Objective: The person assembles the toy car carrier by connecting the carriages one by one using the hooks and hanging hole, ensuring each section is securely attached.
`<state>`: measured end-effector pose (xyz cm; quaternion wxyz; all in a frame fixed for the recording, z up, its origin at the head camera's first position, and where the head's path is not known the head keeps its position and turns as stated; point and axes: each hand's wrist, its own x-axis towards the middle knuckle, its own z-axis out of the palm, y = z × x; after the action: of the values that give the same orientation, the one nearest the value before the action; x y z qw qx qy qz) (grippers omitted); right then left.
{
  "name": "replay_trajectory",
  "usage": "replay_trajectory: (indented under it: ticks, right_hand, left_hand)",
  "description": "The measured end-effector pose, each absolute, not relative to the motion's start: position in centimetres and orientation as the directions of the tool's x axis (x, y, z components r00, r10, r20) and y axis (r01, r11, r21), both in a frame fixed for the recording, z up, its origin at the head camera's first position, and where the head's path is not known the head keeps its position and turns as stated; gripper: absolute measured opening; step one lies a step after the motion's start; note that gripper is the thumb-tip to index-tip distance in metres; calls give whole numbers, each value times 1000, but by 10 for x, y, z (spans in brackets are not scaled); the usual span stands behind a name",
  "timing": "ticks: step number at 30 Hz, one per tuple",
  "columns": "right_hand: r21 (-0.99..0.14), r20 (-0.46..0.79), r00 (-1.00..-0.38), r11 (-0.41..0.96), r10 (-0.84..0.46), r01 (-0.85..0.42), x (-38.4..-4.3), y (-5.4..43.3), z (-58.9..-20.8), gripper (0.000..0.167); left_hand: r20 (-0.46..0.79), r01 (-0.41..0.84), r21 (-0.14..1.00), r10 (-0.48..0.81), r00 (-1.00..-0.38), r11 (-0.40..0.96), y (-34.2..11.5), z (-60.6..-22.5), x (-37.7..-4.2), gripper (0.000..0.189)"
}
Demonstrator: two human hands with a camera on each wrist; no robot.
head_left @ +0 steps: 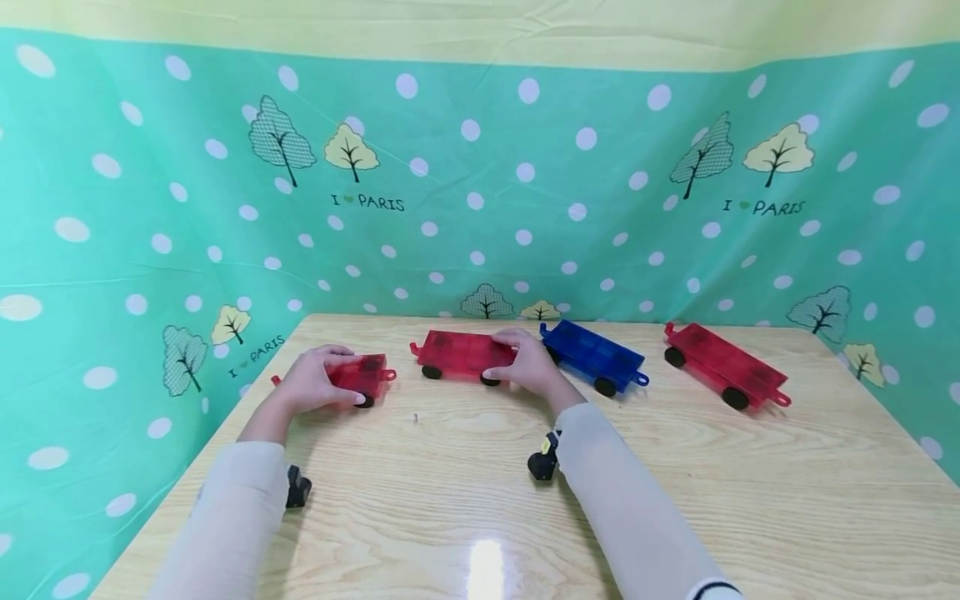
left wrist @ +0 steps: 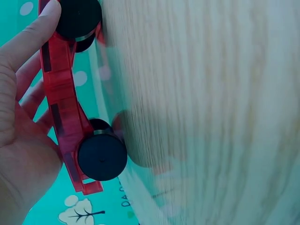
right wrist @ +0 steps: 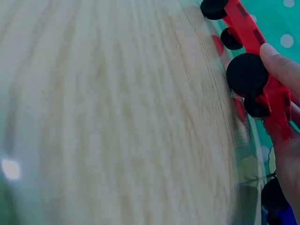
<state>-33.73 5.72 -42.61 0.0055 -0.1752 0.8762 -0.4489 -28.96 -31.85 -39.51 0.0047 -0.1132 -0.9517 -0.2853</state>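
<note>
At the left of the table my left hand (head_left: 309, 382) grips a red toy train car (head_left: 369, 375) across its top, thumb on the near side. In the left wrist view that car (left wrist: 63, 98) shows its black wheels close to the tabletop. A second red toy train car (head_left: 453, 353) stands just right of it, and my right hand (head_left: 531, 367) holds its right end, thumb on the near side. The right wrist view shows the thumb (right wrist: 281, 65) against this red car's side above a wheel. A gap separates the hook and loop ends of the two cars.
A blue toy train car (head_left: 592, 352) stands right behind my right hand. Farther right is another red car (head_left: 723, 362), set at an angle. The wooden table (head_left: 420, 492) ends at a green dotted curtain (head_left: 480, 167). Black wrist cameras (head_left: 543, 458) sit under the sleeves.
</note>
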Motion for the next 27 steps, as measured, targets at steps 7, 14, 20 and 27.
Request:
replay_trajectory:
  ticks: [7, 14, 20, 27]
  right_hand:
    - [-793, 156, -931, 520, -329, -316, -332, 63, -429, 69]
    - [-798, 160, -925, 507, -344, -327, -326, 66, -428, 69]
    - [-798, 149, -914, 499, -378, -337, -320, 63, -426, 70]
    - [-808, 145, -910, 485, -388, -335, -312, 58, -424, 72]
  left_hand:
    - [48, 184, 551, 190, -981, 814, -316, -392, -286, 81]
    - [56, 198, 530, 199, -978, 825, -315, -390, -282, 79]
    - [58, 200, 519, 200, -978, 831, -317, -390, -279, 80]
    - [90, 247, 501, 234, -968, 829, -315, -388, -274, 81]
